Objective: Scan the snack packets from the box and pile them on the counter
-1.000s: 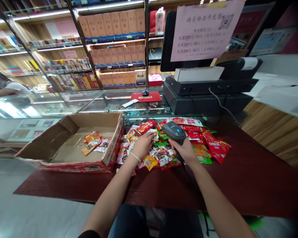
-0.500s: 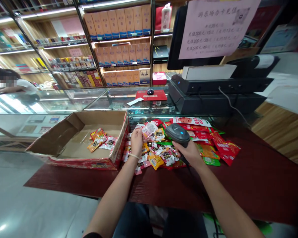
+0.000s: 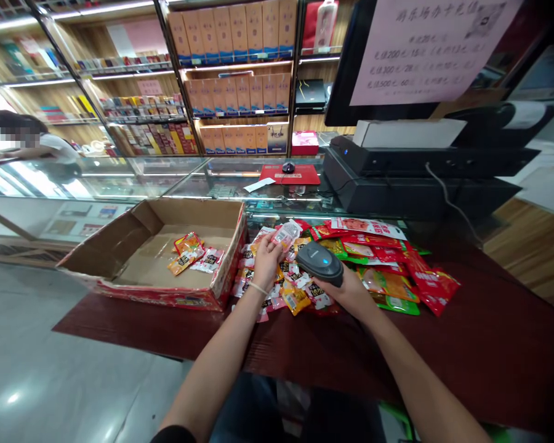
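Observation:
Pinched in my left hand (image 3: 266, 261) is a small pink-and-white snack packet (image 3: 287, 234), its printed back turned up. My right hand (image 3: 346, 290) is wrapped round a black barcode scanner (image 3: 321, 263) with a small blue light on top; its head points toward the packet. Beneath both hands spreads a pile of small snack packets (image 3: 297, 298), orange, white and pink. Larger red and green snack bags (image 3: 388, 252) lie to the right of the scanner. Left of the pile stands an open cardboard box (image 3: 157, 295) with several small packets (image 3: 191, 253) inside.
The dark red tabletop (image 3: 300, 344) carries all this. Behind it are a glass counter with a red mouse pad (image 3: 305, 175) and mouse (image 3: 288, 167), and a black cash register (image 3: 397, 184) below a monitor. A person (image 3: 41, 147) leans at the far left.
The scanner in my right hand has moved left, closer to the packet, and turned toward it. My left hand still holds the packet. The whole view has shifted slightly.

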The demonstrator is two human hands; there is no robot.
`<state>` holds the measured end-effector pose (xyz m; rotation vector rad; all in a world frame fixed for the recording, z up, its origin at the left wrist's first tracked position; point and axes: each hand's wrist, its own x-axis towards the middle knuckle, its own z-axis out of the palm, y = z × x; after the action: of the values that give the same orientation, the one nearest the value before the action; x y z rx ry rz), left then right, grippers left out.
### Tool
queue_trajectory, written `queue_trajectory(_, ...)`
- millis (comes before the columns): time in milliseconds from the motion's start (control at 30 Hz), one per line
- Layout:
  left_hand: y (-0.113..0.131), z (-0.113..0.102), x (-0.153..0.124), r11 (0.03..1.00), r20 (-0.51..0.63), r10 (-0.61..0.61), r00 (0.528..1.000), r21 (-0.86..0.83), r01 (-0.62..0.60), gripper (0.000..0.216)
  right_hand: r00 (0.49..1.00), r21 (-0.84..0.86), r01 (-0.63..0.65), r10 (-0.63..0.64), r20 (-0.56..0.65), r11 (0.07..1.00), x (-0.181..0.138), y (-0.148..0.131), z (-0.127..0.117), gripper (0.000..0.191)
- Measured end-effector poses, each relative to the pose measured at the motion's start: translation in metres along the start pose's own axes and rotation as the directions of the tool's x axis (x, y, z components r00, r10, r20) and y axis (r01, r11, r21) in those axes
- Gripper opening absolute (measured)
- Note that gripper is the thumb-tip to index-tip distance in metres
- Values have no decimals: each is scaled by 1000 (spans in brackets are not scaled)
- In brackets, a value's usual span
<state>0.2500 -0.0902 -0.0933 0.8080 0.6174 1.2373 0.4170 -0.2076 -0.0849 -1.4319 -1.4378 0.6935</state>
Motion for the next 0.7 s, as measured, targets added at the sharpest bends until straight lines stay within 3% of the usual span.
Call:
queue_trajectory(200, -5, -1, 4, 990, 68, 92, 993, 98, -98, 50, 1000, -20, -24, 24, -2, 1000, 0, -2, -2, 44)
queue_trajectory(333, -2, 4, -1, 986, 65, 83, 994, 136, -92, 47, 998, 36, -28, 30, -47, 999, 0, -11, -2, 47)
queue_trajectory(400, 9, 12, -7, 979, 45, 115, 992, 164, -121, 43, 996, 62, 1, 5, -89, 998, 0, -15, -3, 43)
queue_trajectory(500, 46, 22, -21, 932, 101, 251, 963, 244, -268, 37, 994, 98, -1, 11, -107, 995, -1, -12, -4, 33)
queue_trajectory(600, 99, 19, -40, 785, 181, 418, 890, 422, -454, 37, 995, 101, -65, 72, -70, 993, -3, -5, -4, 31)
queue_trajectory(700, 151, -6, -56, 420, 251, 569, 783, 729, -540, 32, 994, 88, -106, 108, -22, 990, -4, -1, 1, 36)
